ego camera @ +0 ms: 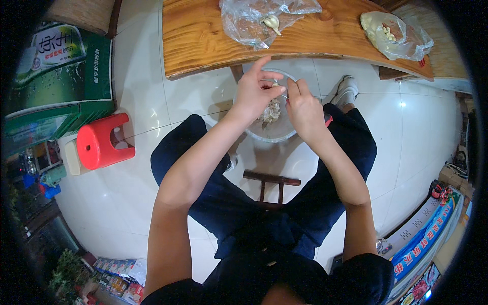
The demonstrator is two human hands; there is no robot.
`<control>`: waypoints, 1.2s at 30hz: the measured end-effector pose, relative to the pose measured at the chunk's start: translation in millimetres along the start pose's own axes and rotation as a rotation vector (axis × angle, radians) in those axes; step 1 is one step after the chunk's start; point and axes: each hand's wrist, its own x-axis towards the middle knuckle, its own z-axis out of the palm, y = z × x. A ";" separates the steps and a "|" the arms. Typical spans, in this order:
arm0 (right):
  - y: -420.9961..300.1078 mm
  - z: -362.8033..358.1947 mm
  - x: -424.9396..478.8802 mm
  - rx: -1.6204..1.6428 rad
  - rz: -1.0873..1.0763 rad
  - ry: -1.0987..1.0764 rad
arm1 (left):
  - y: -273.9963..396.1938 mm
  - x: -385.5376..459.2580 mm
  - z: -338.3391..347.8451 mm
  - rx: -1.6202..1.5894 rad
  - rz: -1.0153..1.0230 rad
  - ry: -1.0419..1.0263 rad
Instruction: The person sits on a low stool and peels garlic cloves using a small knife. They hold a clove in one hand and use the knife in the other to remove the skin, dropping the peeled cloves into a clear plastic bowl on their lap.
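My left hand pinches a small pale piece, apparently a garlic clove, between thumb and fingertips, with the index finger raised. Close beside it, my right hand is closed on a small tool, apparently a knife; its red handle end shows behind the wrist, and most of it is hidden. Below both hands a round clear container holds pale garlic skins. On the wooden table ahead, a garlic bulb lies on a clear plastic bag. Another plastic bag at the right holds peeled cloves.
The wooden table's edge runs just beyond the hands. A red plastic stool lies on its side at the left, by green beer cartons. A dark wooden stool part shows between my legs. A display cabinet stands at lower right.
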 end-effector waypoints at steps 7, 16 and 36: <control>25.7 11.1 -19.9 0.023 -0.065 0.002 | -16.6 8.3 -17.4 0.334 -0.095 0.000; 58.4 -5.1 7.9 0.171 0.045 0.030 | -13.3 -1.3 -2.8 0.999 -0.012 -0.192; 15.8 -27.9 117.5 1.176 0.180 0.045 | 26.0 9.9 -10.2 0.308 0.302 0.282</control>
